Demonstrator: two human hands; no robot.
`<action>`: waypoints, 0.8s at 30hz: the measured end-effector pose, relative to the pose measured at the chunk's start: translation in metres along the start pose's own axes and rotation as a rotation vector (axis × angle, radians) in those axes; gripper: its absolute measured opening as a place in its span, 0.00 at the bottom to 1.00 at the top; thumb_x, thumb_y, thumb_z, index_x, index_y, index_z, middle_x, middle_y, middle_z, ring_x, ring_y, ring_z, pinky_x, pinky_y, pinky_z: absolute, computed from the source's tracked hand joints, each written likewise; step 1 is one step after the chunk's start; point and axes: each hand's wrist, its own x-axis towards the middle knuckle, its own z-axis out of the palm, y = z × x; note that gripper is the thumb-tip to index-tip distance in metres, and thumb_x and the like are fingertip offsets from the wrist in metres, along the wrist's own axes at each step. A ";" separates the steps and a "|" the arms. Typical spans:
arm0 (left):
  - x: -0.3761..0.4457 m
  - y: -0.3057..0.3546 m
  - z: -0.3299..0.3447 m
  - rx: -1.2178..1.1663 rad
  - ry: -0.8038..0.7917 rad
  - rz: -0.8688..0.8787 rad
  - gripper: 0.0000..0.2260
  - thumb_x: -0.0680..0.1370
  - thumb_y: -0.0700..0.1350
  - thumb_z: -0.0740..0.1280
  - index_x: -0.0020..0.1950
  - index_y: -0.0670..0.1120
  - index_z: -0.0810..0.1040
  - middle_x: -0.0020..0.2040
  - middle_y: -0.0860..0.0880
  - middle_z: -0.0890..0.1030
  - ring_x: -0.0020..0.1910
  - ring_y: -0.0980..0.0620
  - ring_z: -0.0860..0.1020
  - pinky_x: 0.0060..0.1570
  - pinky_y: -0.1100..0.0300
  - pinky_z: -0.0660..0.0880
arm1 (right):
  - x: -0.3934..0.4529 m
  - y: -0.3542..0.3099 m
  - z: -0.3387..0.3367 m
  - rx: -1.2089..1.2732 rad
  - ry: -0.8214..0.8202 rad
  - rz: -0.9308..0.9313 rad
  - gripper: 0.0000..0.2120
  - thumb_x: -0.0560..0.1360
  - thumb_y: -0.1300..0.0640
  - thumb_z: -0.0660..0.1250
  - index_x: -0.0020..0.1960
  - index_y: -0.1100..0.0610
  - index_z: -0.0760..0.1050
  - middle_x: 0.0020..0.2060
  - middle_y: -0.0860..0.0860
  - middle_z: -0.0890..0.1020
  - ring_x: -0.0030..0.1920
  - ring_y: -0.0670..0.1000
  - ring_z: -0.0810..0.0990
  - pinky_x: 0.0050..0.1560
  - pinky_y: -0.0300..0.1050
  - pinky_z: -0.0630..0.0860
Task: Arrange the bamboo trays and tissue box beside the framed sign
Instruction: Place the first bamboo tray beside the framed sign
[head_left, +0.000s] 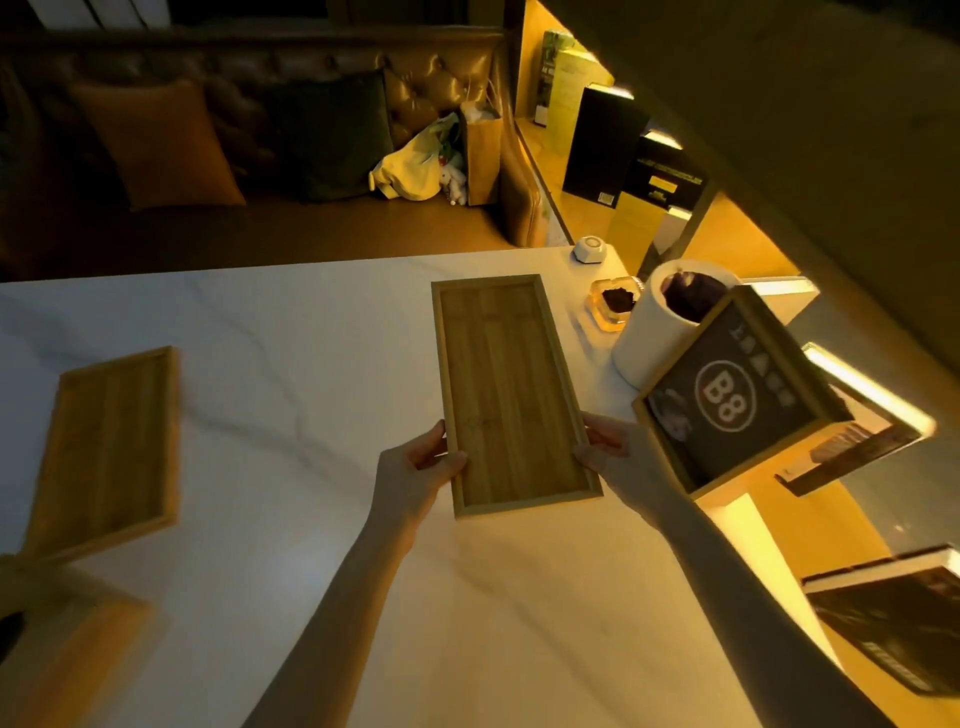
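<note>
A long bamboo tray (511, 389) lies lengthwise in the middle of the white table (291, 322), just left of the framed sign (737, 400), a dark "B8" card in a wooden frame. My left hand (415, 467) grips the tray's near left edge and my right hand (613, 452) grips its near right edge. A second bamboo tray (109, 447) rests at the left of the table, away from both hands. At the bottom left corner sits a bamboo-coloured box (67, 629), blurred, possibly the tissue box.
Behind the sign stand a white cylinder container (649, 332), a glass ashtray (613, 306) and a small white puck (590, 248). A lit shelf with dark boxes (602, 145) runs along the right. A leather sofa with cushions (156, 140) and bags lies beyond the table.
</note>
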 end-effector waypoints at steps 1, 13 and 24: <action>0.003 -0.002 0.011 0.019 -0.006 -0.001 0.17 0.73 0.38 0.66 0.61 0.42 0.73 0.50 0.54 0.80 0.48 0.49 0.80 0.54 0.50 0.76 | 0.002 0.008 -0.008 -0.021 0.009 -0.001 0.15 0.75 0.63 0.63 0.61 0.56 0.74 0.50 0.53 0.83 0.55 0.54 0.79 0.61 0.60 0.74; 0.040 -0.044 0.097 0.251 -0.022 -0.097 0.18 0.73 0.40 0.66 0.63 0.42 0.71 0.60 0.42 0.79 0.58 0.42 0.77 0.59 0.44 0.75 | 0.025 0.074 -0.040 -0.327 0.130 0.130 0.13 0.77 0.65 0.59 0.60 0.61 0.73 0.51 0.55 0.79 0.49 0.48 0.74 0.44 0.40 0.71; 0.065 -0.064 0.108 0.295 -0.061 -0.162 0.19 0.73 0.39 0.66 0.63 0.41 0.71 0.60 0.41 0.79 0.58 0.42 0.77 0.60 0.48 0.74 | 0.047 0.105 -0.035 -0.363 0.136 0.235 0.14 0.77 0.68 0.56 0.60 0.62 0.72 0.52 0.59 0.79 0.52 0.55 0.79 0.42 0.39 0.74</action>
